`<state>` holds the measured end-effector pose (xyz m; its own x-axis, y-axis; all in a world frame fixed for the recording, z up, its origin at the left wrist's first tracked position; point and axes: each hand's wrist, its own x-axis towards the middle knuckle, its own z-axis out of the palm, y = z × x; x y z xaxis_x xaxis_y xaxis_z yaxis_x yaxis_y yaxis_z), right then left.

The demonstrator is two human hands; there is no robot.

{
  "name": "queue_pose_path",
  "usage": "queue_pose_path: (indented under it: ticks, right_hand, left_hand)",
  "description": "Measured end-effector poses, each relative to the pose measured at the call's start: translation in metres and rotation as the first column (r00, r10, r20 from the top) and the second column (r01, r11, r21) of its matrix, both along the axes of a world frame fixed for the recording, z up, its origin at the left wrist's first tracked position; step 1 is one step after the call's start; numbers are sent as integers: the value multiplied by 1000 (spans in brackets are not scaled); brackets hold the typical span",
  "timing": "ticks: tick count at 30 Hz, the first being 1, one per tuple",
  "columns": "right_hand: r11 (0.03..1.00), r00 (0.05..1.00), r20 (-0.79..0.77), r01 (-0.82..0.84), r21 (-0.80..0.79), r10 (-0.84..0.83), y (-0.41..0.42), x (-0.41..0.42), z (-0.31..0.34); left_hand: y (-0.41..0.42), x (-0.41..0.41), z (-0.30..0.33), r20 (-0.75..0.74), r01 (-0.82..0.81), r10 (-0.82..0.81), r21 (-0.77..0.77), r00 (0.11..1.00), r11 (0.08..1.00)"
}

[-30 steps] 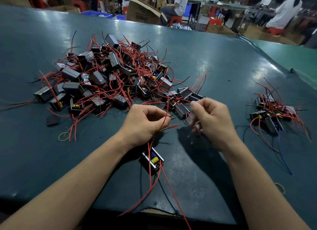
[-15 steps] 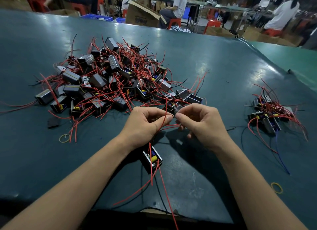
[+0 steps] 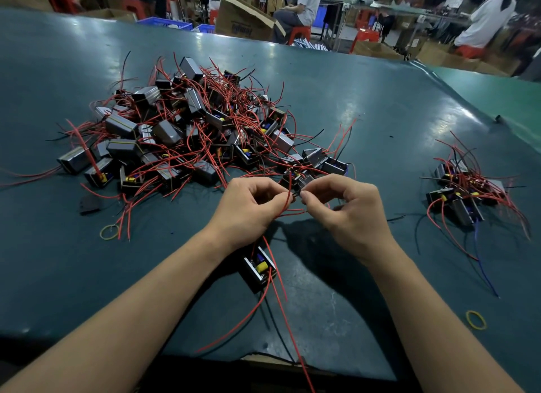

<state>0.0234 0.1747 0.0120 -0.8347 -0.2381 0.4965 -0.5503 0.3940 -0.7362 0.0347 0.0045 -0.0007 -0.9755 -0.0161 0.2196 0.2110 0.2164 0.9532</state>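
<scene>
We see the left hand (image 3: 248, 211) curled, thumb and forefinger pinching a red wire (image 3: 288, 200). The right hand (image 3: 348, 214) meets it fingertip to fingertip, pinching the same wire. The wire runs down to a small black box (image 3: 259, 268) on the green table (image 3: 380, 105), beneath the left wrist. A big pile (image 3: 190, 135) of boxes lies just beyond, and a smaller pile (image 3: 465, 193) lies well to the right.

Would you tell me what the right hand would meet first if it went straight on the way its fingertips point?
Its fingertips point left, so the right hand would almost at once meet the fingertips of the left hand, with only the pinched wire ends between them, as far as one view shows.
</scene>
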Motion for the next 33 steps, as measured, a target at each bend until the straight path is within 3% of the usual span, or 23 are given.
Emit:
queue_pose_path:
  ticks: [6,9,11,15,18,22,26,29,33]
  right_hand:
    - [964,914,-403,75,256,36,3,-6,-6]
    - [945,878,-474,100,310,63,5,-10,-9]
    - [953,905,-419,58,299,77,7,-11,-9]
    - [978,987,-78,-130,164,144,11,-13,-4]
    - [965,981,104,-180,190,163,12,-11,-1]
    - [962,959,257,-174,209,118,10,-11,1]
    - [998,915,402,-15,62,-11,-3,-12,-1]
    - [995,898,437,89,-47,-60,-10,-11,-5]
    - [996,957,276,-84,-31,89,5,-7,2]
  left_hand:
    - [1,-1,0,6,4,-4,-26,1000,1000]
    - [-2,0,1,18,37,-36,-50,999,998]
    - [-3,1,1,25,63,-61,-51,998,997]
    - [-4,4,3,23,104,-103,-63,994,993]
    - [-5,4,3,3,125,-125,-62,992,990]
    - [-4,6,1,-88,69,-78,-102,993,992]
    - [-2,8,0,-226,-15,-39,-232,973,973]
    - [-2,6,-1,-218,-53,7,-207,976,977]
    - [-3,5,0,-151,-47,32,-99,988,994]
